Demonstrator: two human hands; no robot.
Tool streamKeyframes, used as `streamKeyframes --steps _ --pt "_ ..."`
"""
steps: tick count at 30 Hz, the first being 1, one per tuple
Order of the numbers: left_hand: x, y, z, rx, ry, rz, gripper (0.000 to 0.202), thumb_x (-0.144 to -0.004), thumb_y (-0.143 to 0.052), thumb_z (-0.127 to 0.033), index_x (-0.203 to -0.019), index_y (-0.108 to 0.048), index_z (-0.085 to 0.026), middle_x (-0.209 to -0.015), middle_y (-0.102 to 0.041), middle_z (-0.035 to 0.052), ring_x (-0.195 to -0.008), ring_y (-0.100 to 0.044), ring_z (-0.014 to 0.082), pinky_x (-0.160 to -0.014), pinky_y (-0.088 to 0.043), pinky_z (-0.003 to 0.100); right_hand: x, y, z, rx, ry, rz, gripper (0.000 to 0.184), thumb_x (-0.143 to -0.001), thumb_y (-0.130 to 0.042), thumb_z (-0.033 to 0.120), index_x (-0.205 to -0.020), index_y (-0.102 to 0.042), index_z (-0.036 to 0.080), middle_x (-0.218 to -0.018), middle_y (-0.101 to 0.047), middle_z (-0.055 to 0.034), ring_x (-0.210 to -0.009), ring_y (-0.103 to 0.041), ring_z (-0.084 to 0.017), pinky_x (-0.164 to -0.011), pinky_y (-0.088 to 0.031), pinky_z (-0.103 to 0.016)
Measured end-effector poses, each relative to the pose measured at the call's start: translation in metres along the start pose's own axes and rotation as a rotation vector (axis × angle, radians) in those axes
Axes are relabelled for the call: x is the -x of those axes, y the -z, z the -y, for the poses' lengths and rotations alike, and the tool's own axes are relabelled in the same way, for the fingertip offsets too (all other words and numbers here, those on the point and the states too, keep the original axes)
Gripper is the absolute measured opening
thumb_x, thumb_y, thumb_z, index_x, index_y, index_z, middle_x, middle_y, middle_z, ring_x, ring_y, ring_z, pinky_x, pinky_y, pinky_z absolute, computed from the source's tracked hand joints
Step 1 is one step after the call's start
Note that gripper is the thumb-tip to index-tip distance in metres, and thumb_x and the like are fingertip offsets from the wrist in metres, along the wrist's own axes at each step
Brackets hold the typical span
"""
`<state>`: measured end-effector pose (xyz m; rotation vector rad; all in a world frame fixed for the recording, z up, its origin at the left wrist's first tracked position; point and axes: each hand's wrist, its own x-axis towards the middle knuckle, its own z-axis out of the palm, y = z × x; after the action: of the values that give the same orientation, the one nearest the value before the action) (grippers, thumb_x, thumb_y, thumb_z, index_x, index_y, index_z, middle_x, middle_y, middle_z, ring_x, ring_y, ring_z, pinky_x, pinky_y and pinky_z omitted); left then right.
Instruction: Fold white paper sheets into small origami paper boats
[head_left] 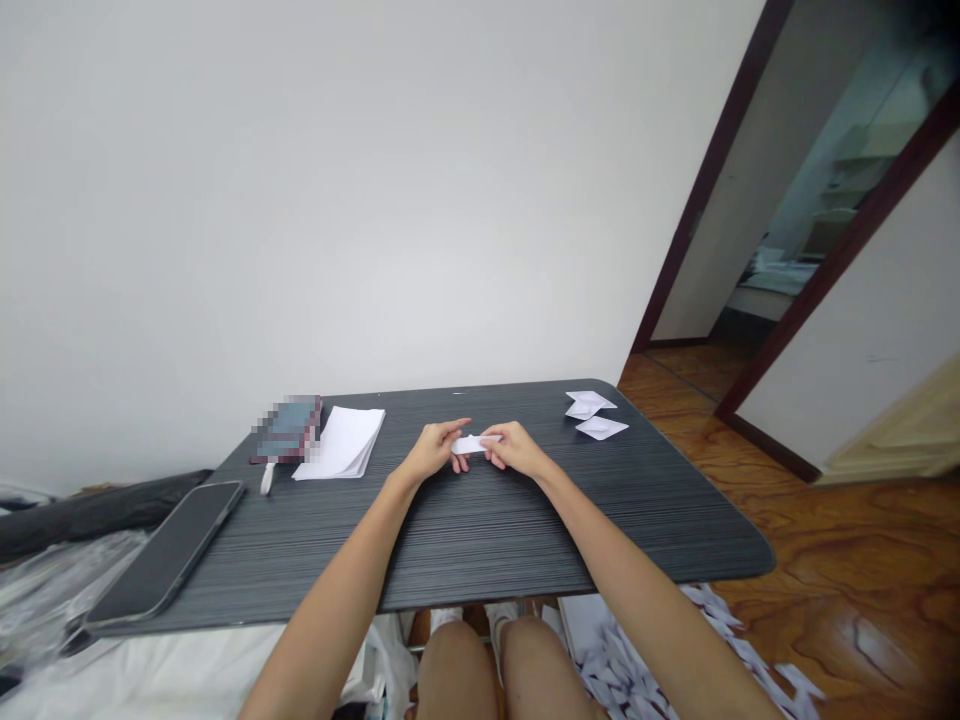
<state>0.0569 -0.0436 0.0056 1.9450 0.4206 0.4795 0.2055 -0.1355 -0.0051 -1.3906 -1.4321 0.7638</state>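
Note:
Between my two hands, just above the middle of the dark table [487,540], is a small folded strip of white paper [469,444]. My left hand [437,450] grips its left end, with the index finger stretched out above it. My right hand [516,449] pinches the right end between thumb and fingers. Several folded paper pieces [601,428], pointed at their ends, lie at the right back of the table. To the left of my hands rests a stack of white paper sheets [341,443].
A phone [169,550] lies along the table's left edge. Behind it are a blurred-out item [287,428] and a white strap [268,478]. Many folded paper pieces [622,660] are heaped below the table at right. A white wall [375,200] stands behind; a doorway [750,230] opens at right.

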Motion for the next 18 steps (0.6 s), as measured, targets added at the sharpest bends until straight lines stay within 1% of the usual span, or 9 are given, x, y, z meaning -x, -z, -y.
streamKeyframes --steps 3,5,7,9,11,14,16,18 --pt "0.003 -0.002 -0.003 -0.062 -0.05 -0.013 0.047 -0.078 -0.043 -0.032 -0.12 -0.04 -0.009 -0.049 -0.059 -0.0008 -0.041 -0.054 0.0108 -0.047 -0.042 0.021 0.002 -0.002 0.003 -0.025 -0.005 -0.001 0.022 -0.063 -0.058 0.033 -0.068 -0.058 0.011 -0.037 -0.045 0.0055 -0.032 -0.037 -0.005 -0.037 -0.029 -0.017" --pt "0.004 -0.003 -0.006 -0.106 -0.09 -0.003 0.052 -0.074 -0.051 -0.03 -0.121 -0.039 -0.01 -0.049 -0.058 -0.0022 -0.042 -0.053 0.0095 -0.052 -0.043 0.021 0.002 -0.002 0.004 -0.046 -0.01 -0.01 0.023 -0.062 -0.059 0.034 -0.064 -0.057 0.011 -0.034 -0.043 0.006 -0.032 -0.036 -0.005 -0.037 -0.028 -0.017" --pt "0.005 -0.002 -0.008 -0.119 -0.121 0.03 0.055 -0.072 -0.053 -0.027 -0.122 -0.037 -0.011 -0.051 -0.059 -0.0023 -0.044 -0.053 0.009 -0.054 -0.043 0.021 0.001 -0.001 0.003 -0.069 -0.015 -0.007 0.022 -0.063 -0.058 0.034 -0.062 -0.056 0.012 -0.036 -0.046 0.0051 -0.032 -0.037 -0.005 -0.037 -0.028 -0.018" --pt "0.004 0.001 -0.007 -0.098 -0.135 0.068 0.052 -0.075 -0.049 -0.024 -0.123 -0.035 -0.011 -0.056 -0.061 -0.0008 -0.048 -0.055 0.0095 -0.057 -0.044 0.023 0.0 0.001 0.0 -0.097 -0.023 0.017 0.022 -0.066 -0.054 0.033 -0.063 -0.056 0.011 -0.042 -0.052 0.0025 -0.033 -0.04 -0.006 -0.037 -0.029 -0.018" --pt "0.003 0.004 -0.003 -0.051 -0.118 0.096 0.05 -0.077 -0.045 -0.022 -0.124 -0.034 -0.011 -0.066 -0.063 0.0027 -0.056 -0.059 0.0111 -0.064 -0.046 0.025 -0.002 0.004 -0.002 -0.119 -0.031 0.058 0.024 -0.07 -0.048 0.033 -0.065 -0.056 0.011 -0.047 -0.055 -0.0001 -0.033 -0.041 -0.006 -0.037 -0.029 -0.018" --pt "0.001 0.01 0.005 0.055 -0.046 0.087 0.048 -0.078 -0.043 -0.021 -0.124 -0.033 -0.011 -0.082 -0.064 0.0065 -0.072 -0.061 0.0143 -0.073 -0.046 0.03 -0.002 0.008 -0.004 -0.108 -0.023 0.14 0.029 -0.075 -0.04 0.033 -0.068 -0.057 0.009 -0.042 -0.053 0.0005 -0.031 -0.037 -0.005 -0.036 -0.027 -0.018" --pt "0.001 0.013 0.01 0.149 0.013 0.064 0.051 -0.078 -0.043 -0.022 -0.126 -0.029 -0.01 -0.083 -0.063 0.0064 -0.076 -0.061 0.0156 -0.074 -0.046 0.032 -0.002 0.011 -0.005 -0.091 -0.029 0.175 0.032 -0.077 -0.037 0.032 -0.072 -0.058 0.008 -0.038 -0.05 0.0014 -0.029 -0.035 -0.005 -0.036 -0.026 -0.018" --pt "0.0 0.016 0.013 0.234 0.054 0.042 0.054 -0.079 -0.044 -0.024 -0.127 -0.025 -0.009 -0.081 -0.063 0.0082 -0.076 -0.062 0.0168 -0.07 -0.048 0.032 0.0 0.015 -0.004 -0.077 -0.043 0.172 0.034 -0.078 -0.035 0.032 -0.076 -0.058 0.007 -0.038 -0.05 0.0015 -0.03 -0.034 -0.005 -0.037 -0.025 -0.018"
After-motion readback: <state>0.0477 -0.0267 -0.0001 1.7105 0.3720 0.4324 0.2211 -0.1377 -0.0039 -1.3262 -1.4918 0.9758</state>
